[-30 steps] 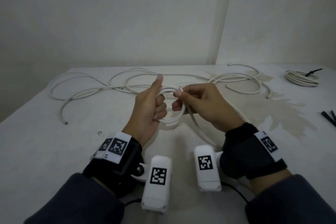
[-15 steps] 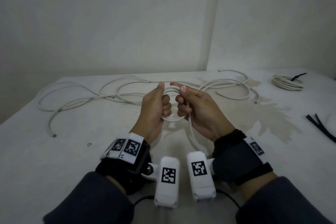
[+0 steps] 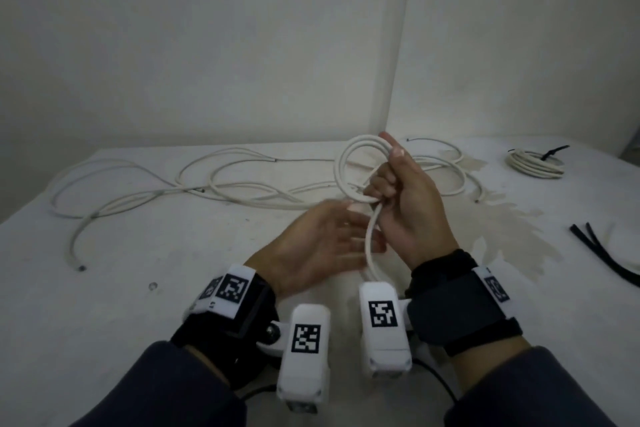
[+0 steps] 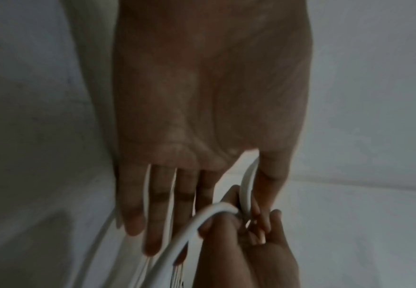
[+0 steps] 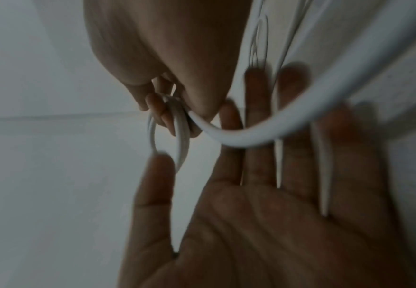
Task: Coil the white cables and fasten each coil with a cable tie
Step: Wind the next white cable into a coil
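My right hand [image 3: 391, 180] grips a small coil of white cable [image 3: 343, 163], held upright above the table; its fingers curl round the loops [image 5: 177, 120]. The cable's free length [image 3: 370, 243] hangs down from that fist toward the table near me. My left hand [image 3: 332, 236] is flat and open, palm turned toward the right hand, just below and left of the coil, holding nothing [image 4: 202, 136]. More loose white cable [image 3: 225, 184] lies spread across the far side of the table.
A finished coil with a black tie [image 3: 535, 165] lies at the far right. Black cable ties [image 3: 602, 253] lie at the right edge. The white table [image 3: 104, 322] meets walls at the back and in the right corner.
My left hand let go of the coil and opened flat, dropping lower. The right hand lifted the coil up and to the right, holding it alone.
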Motion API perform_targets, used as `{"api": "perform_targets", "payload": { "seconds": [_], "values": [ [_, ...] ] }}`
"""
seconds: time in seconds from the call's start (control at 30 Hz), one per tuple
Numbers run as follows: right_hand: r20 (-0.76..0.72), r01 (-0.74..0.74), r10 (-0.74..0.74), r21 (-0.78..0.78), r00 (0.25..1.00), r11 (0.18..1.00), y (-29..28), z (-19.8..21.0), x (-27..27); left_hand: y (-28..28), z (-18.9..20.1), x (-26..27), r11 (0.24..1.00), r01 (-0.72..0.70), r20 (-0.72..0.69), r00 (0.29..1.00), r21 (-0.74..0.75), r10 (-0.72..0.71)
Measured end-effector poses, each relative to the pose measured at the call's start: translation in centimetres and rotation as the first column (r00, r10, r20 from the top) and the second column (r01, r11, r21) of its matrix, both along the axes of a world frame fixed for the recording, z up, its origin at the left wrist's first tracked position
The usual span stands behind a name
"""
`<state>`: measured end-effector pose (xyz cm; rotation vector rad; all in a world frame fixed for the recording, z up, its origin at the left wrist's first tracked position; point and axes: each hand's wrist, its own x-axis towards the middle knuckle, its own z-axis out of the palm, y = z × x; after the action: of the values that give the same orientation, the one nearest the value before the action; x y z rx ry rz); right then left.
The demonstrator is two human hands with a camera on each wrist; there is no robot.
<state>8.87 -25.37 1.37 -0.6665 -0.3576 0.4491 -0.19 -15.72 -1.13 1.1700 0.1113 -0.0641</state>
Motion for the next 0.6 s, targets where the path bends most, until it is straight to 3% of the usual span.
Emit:
{"api": "perform_targets", "payload": {
  "seconds": [0.07, 0.1, 0.2, 0.3, 0.37, 0.4, 0.5, 0.6],
  "values": [
    [0.016, 0.04, -0.041, 0.017, 0.999, 0.999, 0.0, -0.1, 0.1, -0.6, -0.3, -0.4, 0.974, 0.16, -0.019, 0.987, 0.162, -0.159],
    [0.033, 0.058, -0.059, 0.021, 0.998, 0.998, -0.1, -0.1, 0.2, -0.7, -0.4, -0.4, 0.96, 0.171, -0.015, 0.985, 0.222, -0.172],
    [0.058, 0.104, -0.106, 0.04, 0.993, 0.994, -0.8, 0.2, 0.9, -0.4, -0.3, -0.4, 0.98, 0.006, -0.036, 0.999, 0.197, 0.002],
    [0.203, 0.158, -0.147, -0.042, 0.968, 0.987, -1.3, -0.1, 1.3, 1.2, -0.1, -0.2, 0.947, -0.246, -0.055, 0.969, -0.206, 0.24],
    [0.442, 0.239, -0.139, -0.18, 0.886, 0.954, -1.3, -0.4, 0.9, 2.0, 0.6, -0.5, 0.835, -0.282, -0.035, 0.953, -0.472, 0.302],
    [0.541, 0.275, -0.11, -0.234, 0.834, 0.933, -1.2, -0.4, 0.6, 2.4, 0.8, -0.8, 0.806, -0.277, -0.005, 0.947, -0.523, 0.322],
    [0.655, 0.317, -0.043, -0.307, 0.755, 0.897, -1.2, -0.2, -0.2, 2.6, 0.7, -1.2, 0.858, -0.234, 0.145, 0.932, -0.457, 0.331],
    [0.66, 0.273, 0.043, -0.368, 0.75, 0.889, -1.3, -0.2, -0.6, 2.2, 0.9, -0.9, 0.901, -0.395, 0.218, 0.877, -0.179, 0.428]
  ]
}}
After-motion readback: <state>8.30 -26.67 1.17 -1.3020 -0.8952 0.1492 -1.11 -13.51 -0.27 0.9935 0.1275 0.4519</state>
